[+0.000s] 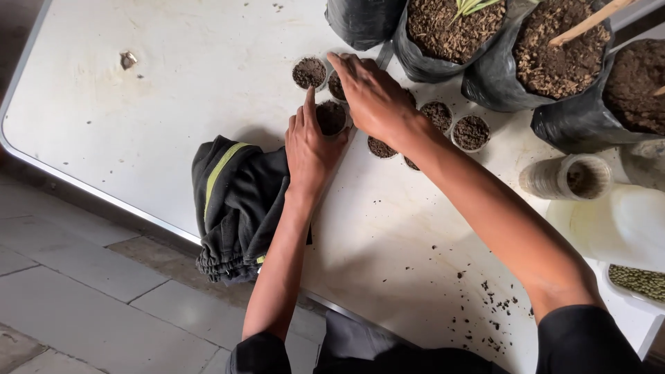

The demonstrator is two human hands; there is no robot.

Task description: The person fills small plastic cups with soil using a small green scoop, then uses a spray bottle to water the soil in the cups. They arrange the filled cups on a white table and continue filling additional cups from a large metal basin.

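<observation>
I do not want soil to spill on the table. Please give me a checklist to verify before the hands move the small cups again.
1. Left hand steadies the small cup: ok, fingers touch its side.
2. That cup stands upright: ok.
3. Right hand has a firm hold on a cup: cannot tell, the hand hides what is under it.
4. Other small cups upright: ok.
5. Table free of loose soil: not ok, crumbs lie near the front edge.
6. Black jacket away from the cups: ok, but close to the left wrist.

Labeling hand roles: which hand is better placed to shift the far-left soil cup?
Probably right. The right hand reaches over the cups, its fingers just beside the far-left soil cup. The left hand sits nearer, touching another soil cup.
</observation>
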